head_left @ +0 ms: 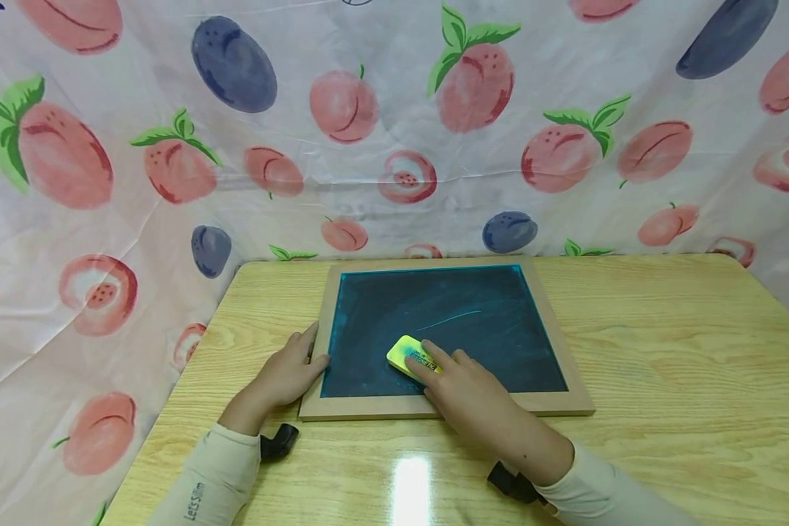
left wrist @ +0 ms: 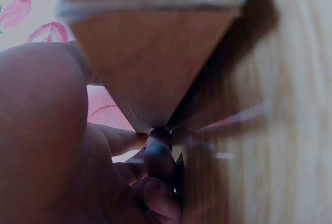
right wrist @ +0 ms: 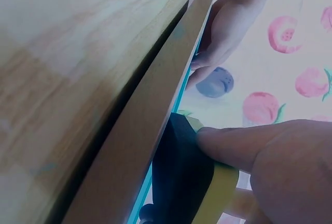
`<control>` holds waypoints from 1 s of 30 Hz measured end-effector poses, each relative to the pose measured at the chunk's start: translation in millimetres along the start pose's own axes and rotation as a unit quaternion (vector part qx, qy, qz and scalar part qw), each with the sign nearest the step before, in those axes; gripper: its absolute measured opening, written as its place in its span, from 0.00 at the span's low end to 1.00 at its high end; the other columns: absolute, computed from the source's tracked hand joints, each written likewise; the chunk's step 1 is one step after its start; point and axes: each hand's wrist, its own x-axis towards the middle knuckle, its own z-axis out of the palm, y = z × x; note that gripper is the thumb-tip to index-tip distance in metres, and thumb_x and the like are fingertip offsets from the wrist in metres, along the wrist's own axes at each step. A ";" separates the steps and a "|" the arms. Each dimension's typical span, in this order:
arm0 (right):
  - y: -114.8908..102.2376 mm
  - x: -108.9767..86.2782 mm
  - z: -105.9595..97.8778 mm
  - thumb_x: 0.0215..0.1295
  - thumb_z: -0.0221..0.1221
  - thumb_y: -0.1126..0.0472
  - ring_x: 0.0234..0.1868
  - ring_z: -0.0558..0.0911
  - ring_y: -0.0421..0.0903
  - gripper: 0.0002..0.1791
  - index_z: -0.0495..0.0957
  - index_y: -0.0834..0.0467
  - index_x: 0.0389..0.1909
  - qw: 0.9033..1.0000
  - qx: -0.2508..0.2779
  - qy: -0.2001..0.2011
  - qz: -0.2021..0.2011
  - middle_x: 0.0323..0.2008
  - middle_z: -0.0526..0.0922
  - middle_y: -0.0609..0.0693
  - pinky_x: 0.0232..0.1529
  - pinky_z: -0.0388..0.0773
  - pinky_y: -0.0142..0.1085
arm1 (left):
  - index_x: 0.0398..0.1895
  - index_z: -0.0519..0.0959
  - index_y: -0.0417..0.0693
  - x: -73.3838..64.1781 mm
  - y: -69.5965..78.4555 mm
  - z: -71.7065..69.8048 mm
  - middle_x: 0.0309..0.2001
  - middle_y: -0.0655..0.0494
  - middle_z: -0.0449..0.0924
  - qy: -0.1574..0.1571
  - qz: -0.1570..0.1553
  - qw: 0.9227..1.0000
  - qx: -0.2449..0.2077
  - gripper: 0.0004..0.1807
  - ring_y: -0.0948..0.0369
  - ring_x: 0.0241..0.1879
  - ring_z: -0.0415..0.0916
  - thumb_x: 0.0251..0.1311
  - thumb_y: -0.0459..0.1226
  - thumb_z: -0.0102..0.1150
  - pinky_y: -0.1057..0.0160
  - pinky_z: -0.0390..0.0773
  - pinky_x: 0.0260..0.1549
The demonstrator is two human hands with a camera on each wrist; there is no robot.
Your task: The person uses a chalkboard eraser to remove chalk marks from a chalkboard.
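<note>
A small blackboard (head_left: 493,343) with a light wooden frame lies on the table, a thin pale chalk line across its middle. My left hand (head_left: 292,372) holds the frame's left side, thumb over the top face and fingers along the outer edge. In the left wrist view curled fingertips (left wrist: 160,164) meet the frame's edge (left wrist: 150,63). My right hand (head_left: 470,394) grips a yellow eraser (head_left: 404,351) low on the board's centre. From the right wrist, the eraser's dark felt side (right wrist: 181,172) faces the board, with a finger and thumb on its yellow body.
The wooden table (head_left: 684,380) extends to both sides of the board. A fruit-print cloth (head_left: 394,146) hangs behind the table and down its left side. Black wrist-worn devices (head_left: 279,442) sit under both forearms.
</note>
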 end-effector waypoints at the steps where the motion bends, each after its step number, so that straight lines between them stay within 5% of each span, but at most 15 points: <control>1: 0.0 -0.2 0.3 0.63 0.57 0.55 0.37 0.77 0.51 0.26 0.68 0.46 0.63 1.000 0.002 0.000 0.000 0.62 0.69 0.57 0.32 0.77 0.39 | 0.74 0.41 0.56 0.1 0.1 0.2 0.70 0.42 0.51 0.000 0.000 1.000 0.001 0.37 0.42 0.69 0.48 0.66 0.51 0.41 0.38 0.60 0.58; 3: 0.3 -0.4 0.1 0.63 0.57 0.55 0.39 0.77 0.52 0.26 0.67 0.45 0.63 1.000 0.006 -0.005 0.001 0.62 0.68 0.56 0.33 0.78 0.40 | 0.74 0.41 0.56 0.3 -0.3 0.4 0.70 0.42 0.50 0.000 0.000 1.000 0.002 0.37 0.41 0.69 0.46 0.66 0.51 0.41 0.38 0.59 0.58; 9: 4.9 -1.4 -2.0 0.63 0.57 0.55 0.41 0.77 0.52 0.28 0.66 0.44 0.64 1.000 0.012 -0.024 0.009 0.64 0.66 0.55 0.33 0.78 0.38 | 0.73 0.42 0.56 0.4 -0.1 1.8 0.61 0.45 0.62 0.008 -0.002 1.000 0.010 0.37 0.51 0.46 0.72 0.65 0.51 0.43 0.51 0.72 0.44; 13: 12.1 -2.3 -3.3 0.62 0.57 0.57 0.43 0.78 0.54 0.28 0.66 0.43 0.64 0.999 0.020 -0.027 0.030 0.64 0.66 0.55 0.35 0.79 0.42 | 0.73 0.42 0.57 1.0 -0.6 2.4 0.66 0.43 0.58 0.006 0.000 1.000 0.009 0.37 0.46 0.58 0.67 0.65 0.51 0.42 0.45 0.69 0.51; 16: 21.6 -2.8 -4.4 0.61 0.58 0.58 0.47 0.78 0.58 0.28 0.67 0.44 0.63 0.998 0.033 -0.026 0.051 0.64 0.65 0.55 0.38 0.79 0.46 | 0.74 0.41 0.57 0.5 -0.8 2.1 0.70 0.41 0.50 0.000 -0.003 1.000 0.005 0.37 0.41 0.69 0.46 0.66 0.52 0.41 0.38 0.60 0.57; 23: 52.9 -6.1 -7.8 0.61 0.59 0.60 0.51 0.76 0.60 0.27 0.68 0.49 0.63 0.996 0.039 -0.015 0.079 0.62 0.67 0.60 0.46 0.76 0.51 | 0.74 0.41 0.57 -2.0 -0.2 1.4 0.68 0.45 0.56 0.003 -0.005 1.000 -0.007 0.37 0.45 0.63 0.60 0.65 0.51 0.42 0.43 0.65 0.54; 27: 70.4 -9.4 -12.4 0.61 0.59 0.61 0.53 0.76 0.61 0.27 0.69 0.52 0.62 0.994 0.041 -0.010 0.104 0.61 0.68 0.62 0.49 0.74 0.54 | 0.73 0.41 0.58 -3.0 -0.7 1.2 0.72 0.48 0.47 -0.002 -0.004 1.000 -0.026 0.37 0.47 0.71 0.46 0.65 0.51 0.42 0.40 0.59 0.59; 30: 82.7 -11.2 -15.5 0.61 0.59 0.62 0.54 0.75 0.63 0.26 0.70 0.53 0.62 0.991 0.046 -0.010 0.125 0.61 0.68 0.64 0.50 0.72 0.56 | 0.73 0.41 0.58 -2.5 -0.6 1.3 0.72 0.49 0.47 -0.003 -0.004 1.000 -0.029 0.37 0.48 0.69 0.50 0.65 0.51 0.42 0.42 0.61 0.58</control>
